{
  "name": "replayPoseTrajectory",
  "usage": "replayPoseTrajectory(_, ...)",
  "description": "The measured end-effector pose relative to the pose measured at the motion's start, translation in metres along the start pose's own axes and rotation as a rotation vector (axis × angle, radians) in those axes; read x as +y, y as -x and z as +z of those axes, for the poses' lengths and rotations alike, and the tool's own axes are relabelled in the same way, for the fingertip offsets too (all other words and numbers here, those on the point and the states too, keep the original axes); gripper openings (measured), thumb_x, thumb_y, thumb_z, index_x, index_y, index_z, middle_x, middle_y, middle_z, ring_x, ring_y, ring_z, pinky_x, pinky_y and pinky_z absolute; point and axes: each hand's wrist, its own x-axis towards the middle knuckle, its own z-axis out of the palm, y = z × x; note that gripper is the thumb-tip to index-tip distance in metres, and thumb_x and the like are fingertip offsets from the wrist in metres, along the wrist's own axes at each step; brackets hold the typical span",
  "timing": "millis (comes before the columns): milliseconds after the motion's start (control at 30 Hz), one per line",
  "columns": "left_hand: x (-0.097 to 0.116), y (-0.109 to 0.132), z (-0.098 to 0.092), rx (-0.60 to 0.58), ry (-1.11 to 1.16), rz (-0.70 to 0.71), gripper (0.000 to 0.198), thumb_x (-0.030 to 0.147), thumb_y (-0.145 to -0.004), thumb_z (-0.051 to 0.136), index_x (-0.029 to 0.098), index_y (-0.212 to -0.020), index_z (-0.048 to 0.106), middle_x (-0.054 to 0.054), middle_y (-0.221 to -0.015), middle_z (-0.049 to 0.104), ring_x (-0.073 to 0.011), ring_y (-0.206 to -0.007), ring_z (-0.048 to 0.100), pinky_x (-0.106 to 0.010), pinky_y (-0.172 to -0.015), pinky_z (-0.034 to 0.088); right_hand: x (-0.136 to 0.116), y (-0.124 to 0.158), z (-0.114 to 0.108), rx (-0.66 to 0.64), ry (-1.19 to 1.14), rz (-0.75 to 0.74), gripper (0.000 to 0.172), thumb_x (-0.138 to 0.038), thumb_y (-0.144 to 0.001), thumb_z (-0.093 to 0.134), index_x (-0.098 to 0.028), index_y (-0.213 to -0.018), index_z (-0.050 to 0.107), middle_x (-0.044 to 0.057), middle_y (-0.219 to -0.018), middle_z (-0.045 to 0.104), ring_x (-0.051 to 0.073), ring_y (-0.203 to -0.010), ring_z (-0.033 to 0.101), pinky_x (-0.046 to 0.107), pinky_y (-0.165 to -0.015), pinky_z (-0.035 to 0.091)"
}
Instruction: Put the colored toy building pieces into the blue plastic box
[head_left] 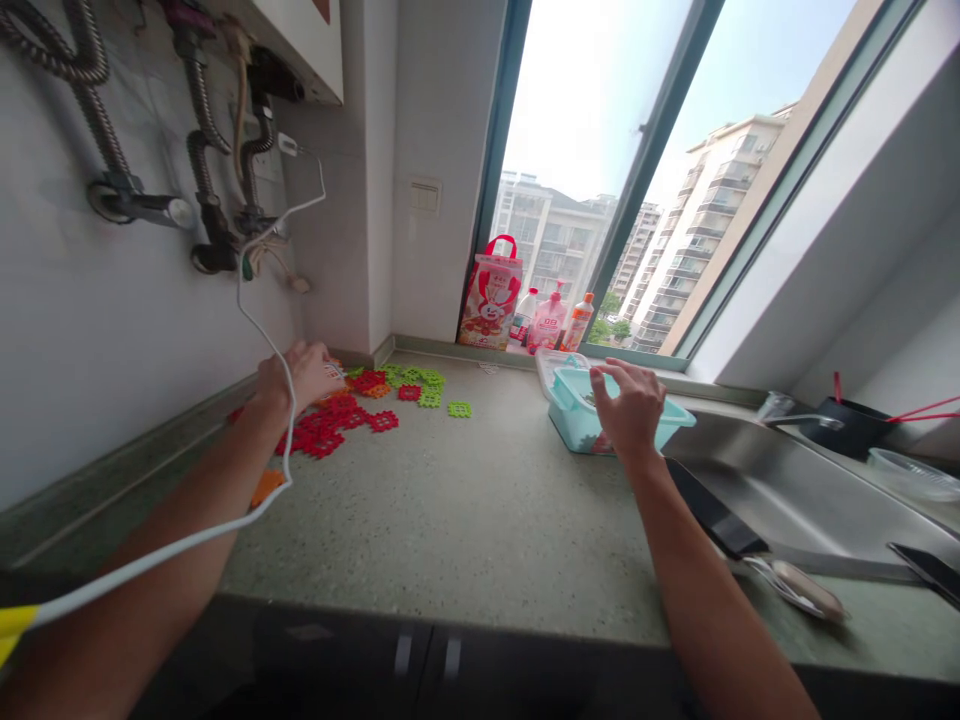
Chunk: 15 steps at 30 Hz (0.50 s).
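My left hand (298, 380) reaches into a loose pile at the back left of the counter, its fingers curled down. A white lattice-like plastic piece (334, 371) shows at its fingertips; the grip itself is partly hidden. Around it lie flat interlocking plastic pieces: red ones (321, 430), green ones (429, 381) and a few orange ones (377, 391). My right hand (631, 402) is over the near side of a light teal plastic basket (574, 425), thumb and fingers apart with nothing visible between them. The basket's contents are mostly hidden by that hand.
A white cable (259, 320) hangs across my left arm. Behind the basket lies a clear lid (553, 368). Bottles (548, 322) and a red-and-white bag (491, 302) stand on the sill. Right of the basket are a steel sink (765, 500) and a dark flat object (712, 510).
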Motion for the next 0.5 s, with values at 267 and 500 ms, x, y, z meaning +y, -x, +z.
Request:
replayPoseTrajectory(267, 0.093, 0.059, 0.027, 0.044, 0.205, 0.624, 0.071, 0.058, -0.086, 0.071, 0.03, -0.149, 0.056, -0.008, -0.127, 0.068, -0.0291, -0.103, 0.07, -0.037, -0.087, 0.054, -0.099, 0.053, 0.018, -0.474, -0.423, -0.49, 0.044, -0.037, -0.099, 0.064, -0.028, -0.143, 0.062, 0.01, -0.145, 0.064, 0.027, -0.123, 0.063, 0.045, -0.107, 0.048)
replayPoseTrajectory(500, 0.135, 0.098, 0.054, -0.294, 0.573, 0.887, 0.123, 0.059, -0.07, 0.087, 0.031, -0.167, 0.016, -0.002, -0.112, 0.075, -0.0176, -0.068, 0.07, -0.031, -0.07, 0.054, -0.131, 0.078, 0.027, -0.68, -0.533, -0.807, 0.025, -0.031, -0.101, 0.063, -0.035, -0.122, 0.076, 0.005, -0.132, 0.07, 0.023, -0.117, 0.067, 0.039, -0.104, 0.052)
